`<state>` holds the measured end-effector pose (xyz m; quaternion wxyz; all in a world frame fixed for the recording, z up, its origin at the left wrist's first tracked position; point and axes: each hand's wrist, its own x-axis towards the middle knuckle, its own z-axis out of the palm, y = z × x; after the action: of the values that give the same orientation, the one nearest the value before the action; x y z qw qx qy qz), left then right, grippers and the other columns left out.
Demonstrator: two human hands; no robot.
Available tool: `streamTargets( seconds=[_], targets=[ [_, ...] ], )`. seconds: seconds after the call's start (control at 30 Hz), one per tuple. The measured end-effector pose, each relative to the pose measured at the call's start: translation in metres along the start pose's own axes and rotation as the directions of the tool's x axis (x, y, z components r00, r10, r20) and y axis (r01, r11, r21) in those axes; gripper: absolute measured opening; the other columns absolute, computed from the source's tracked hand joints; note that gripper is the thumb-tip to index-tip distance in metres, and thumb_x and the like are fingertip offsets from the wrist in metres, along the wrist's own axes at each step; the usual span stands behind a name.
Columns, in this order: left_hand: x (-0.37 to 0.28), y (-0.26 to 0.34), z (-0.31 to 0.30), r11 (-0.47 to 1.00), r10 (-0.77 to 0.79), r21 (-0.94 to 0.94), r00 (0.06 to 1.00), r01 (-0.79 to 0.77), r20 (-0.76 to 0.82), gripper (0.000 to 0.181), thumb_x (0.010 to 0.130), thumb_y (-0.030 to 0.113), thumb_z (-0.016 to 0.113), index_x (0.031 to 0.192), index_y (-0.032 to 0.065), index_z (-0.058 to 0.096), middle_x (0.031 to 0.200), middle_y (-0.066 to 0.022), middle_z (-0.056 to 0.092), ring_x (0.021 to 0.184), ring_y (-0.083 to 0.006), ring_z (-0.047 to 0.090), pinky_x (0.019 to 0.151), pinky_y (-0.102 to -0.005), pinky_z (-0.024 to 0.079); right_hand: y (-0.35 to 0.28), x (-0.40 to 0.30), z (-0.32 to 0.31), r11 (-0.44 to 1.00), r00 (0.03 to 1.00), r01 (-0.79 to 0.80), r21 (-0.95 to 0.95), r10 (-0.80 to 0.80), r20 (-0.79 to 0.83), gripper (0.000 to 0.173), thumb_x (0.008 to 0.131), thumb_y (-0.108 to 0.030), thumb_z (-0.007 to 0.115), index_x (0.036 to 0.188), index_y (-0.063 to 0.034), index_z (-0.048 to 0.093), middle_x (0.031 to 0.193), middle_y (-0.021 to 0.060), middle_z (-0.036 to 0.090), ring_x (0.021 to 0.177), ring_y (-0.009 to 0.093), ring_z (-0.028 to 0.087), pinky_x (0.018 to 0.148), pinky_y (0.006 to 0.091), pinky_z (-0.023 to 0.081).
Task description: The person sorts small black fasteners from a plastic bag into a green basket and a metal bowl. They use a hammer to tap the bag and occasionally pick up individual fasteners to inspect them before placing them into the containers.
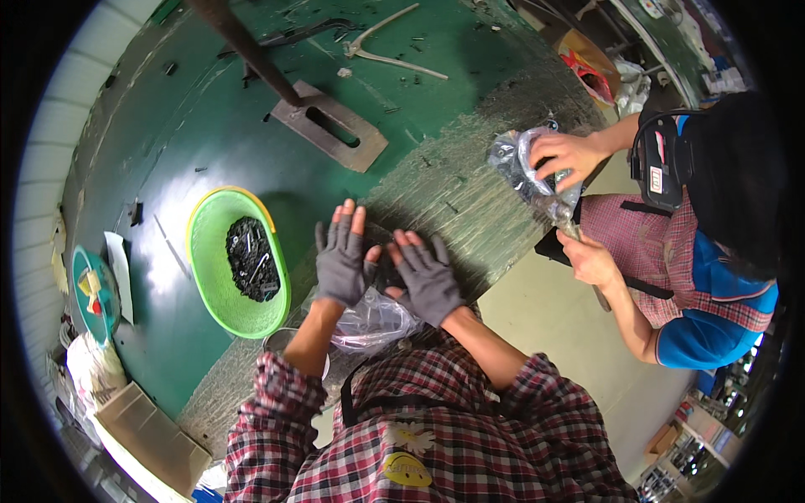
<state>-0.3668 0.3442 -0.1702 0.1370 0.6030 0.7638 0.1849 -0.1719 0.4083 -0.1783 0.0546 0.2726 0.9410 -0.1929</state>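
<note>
My left hand (343, 267), in a grey glove with some fingertips bare, is held palm down over the worktable (251, 157) with its fingers extended. My right hand (431, 276) wears a matching glove and is stretched out the same way just to the right. Neither hand holds anything. A clear plastic bag (371, 324) lies crumpled under and between my wrists, against the table's front edge. Left of my left hand stands a light green plastic basket (204, 264) with a pile of small black parts (253, 258) inside. Whether my palms touch the table cannot be seen.
A slotted metal plate on a post (333, 126) stands ahead. Beyond it lie pliers (377, 53) and scattered black bits. On the right a co-worker's hands (566, 160) hold a plastic bag (525, 163) of parts. A teal basket (94, 295) sits far left, near a grey bin (151, 434).
</note>
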Motion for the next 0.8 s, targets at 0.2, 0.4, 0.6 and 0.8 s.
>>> streamTargets(
  seconds=[0.2,0.4,0.6,0.8],
  targets=[
    [-0.095,0.052,-0.069,0.954,-0.215,-0.277,0.901,0.111,-0.377,0.032,0.094,0.003,0.053,0.126,-0.0003,0.059,0.137,-0.0225,0.053,0.127,-0.038,0.053,0.106,-0.0432,0.043,-0.028,0.012,-0.022,0.985,0.985,0.17,0.014,-0.169,-0.041,0.076,0.099,-0.053,0.04,0.156,-0.0041,0.026,0.166,0.0124,0.018,0.154,0.027,0.015,0.124,0.0447,0.008],
    [-0.141,0.037,-0.053,0.972,-0.222,0.007,0.935,0.233,-0.277,0.055,0.074,0.0,0.068,0.128,0.0096,0.058,0.138,-0.0179,0.053,0.12,-0.0377,0.055,0.096,-0.0424,0.048,-0.013,0.036,0.018,0.977,0.978,0.21,-0.028,-0.21,0.012,0.076,0.1,-0.056,0.036,0.155,-0.0042,0.028,0.166,0.0113,0.019,0.153,0.026,0.016,0.125,0.0438,0.006],
    [-0.111,-0.005,-0.034,0.981,-0.172,0.075,0.982,0.177,-0.073,0.038,0.076,0.011,0.067,0.114,0.0138,0.062,0.12,-0.01,0.062,0.111,-0.0325,0.059,0.084,-0.044,0.05,-0.066,-0.007,-0.071,0.457,0.964,0.262,0.85,-0.16,-0.211,0.026,0.099,-0.016,0.054,0.116,-0.0034,0.069,0.111,0.0143,0.073,0.113,0.027,0.067,0.103,0.0354,0.049],
    [-0.055,0.005,-0.068,0.972,-0.216,-0.148,0.945,0.184,-0.244,0.01,0.083,0.013,0.067,0.084,0.0082,0.059,0.081,-0.0119,0.06,0.074,-0.0354,0.063,0.061,-0.0439,0.05,-0.087,-0.016,0.002,0.944,0.99,0.073,0.32,-0.03,-0.137,0.022,0.093,-0.002,0.047,0.102,-0.0009,0.067,0.077,0.0125,0.065,0.068,0.024,0.064,0.063,0.0361,0.054]
  ],
)
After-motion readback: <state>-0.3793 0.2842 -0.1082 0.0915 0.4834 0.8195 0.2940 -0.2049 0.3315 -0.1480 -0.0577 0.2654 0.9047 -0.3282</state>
